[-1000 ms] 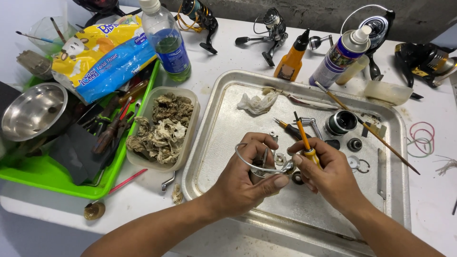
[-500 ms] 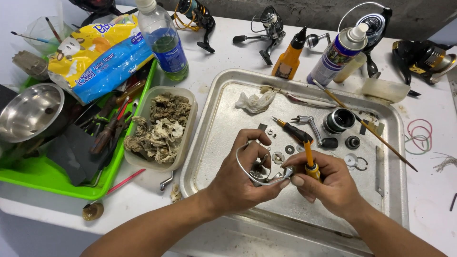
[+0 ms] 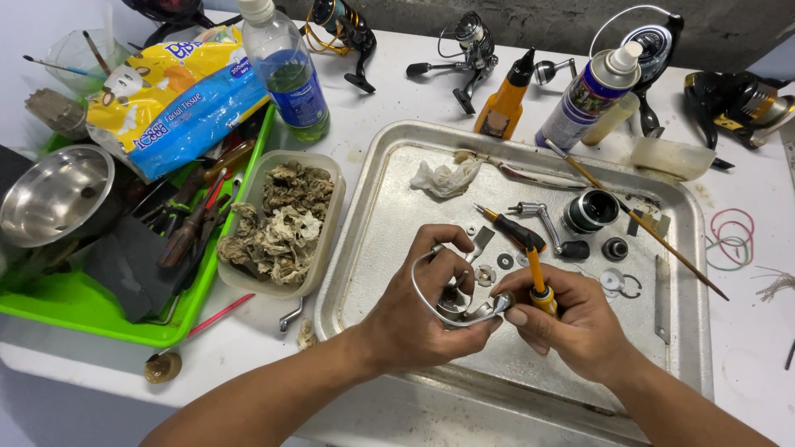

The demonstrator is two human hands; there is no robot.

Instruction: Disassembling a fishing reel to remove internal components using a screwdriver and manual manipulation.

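Far left: a steel bowl (image 3: 51, 192) sits in a green tray (image 3: 74, 310) crowded with hand tools, a pack of tissues (image 3: 170, 95) lying across its far end.
Left of centre: a clear tub (image 3: 325, 240) of soiled rag scraps stands just beside the metal tray (image 3: 373, 248), with a water bottle (image 3: 286, 74) behind it.
Left hand: the left hand (image 3: 418, 319) is closed around a reel part with a wire bail arm (image 3: 426, 294) – the loop curves out to the left of the fingers, the body hidden in the palm. It is held just above the near middle of the metal tray.
Right hand: the right hand (image 3: 571, 327) pinches a small yellow-handled screwdriver (image 3: 538, 285), its tip down at the part where the two hands meet.
Loose parts: washers and small rings (image 3: 505, 261), a crank handle (image 3: 542, 223) and a dark spool (image 3: 590, 211) lie on the tray just beyond the hands.
Far right: a spray can (image 3: 584, 95), an orange oil bottle (image 3: 505, 95) and several reels along the far edge.
Risk: the driver tip could slip off the screw and jab the left fingers if the part twists in the grip – and a freed screw or washer could roll in among the look-alike rings, or off the tray.
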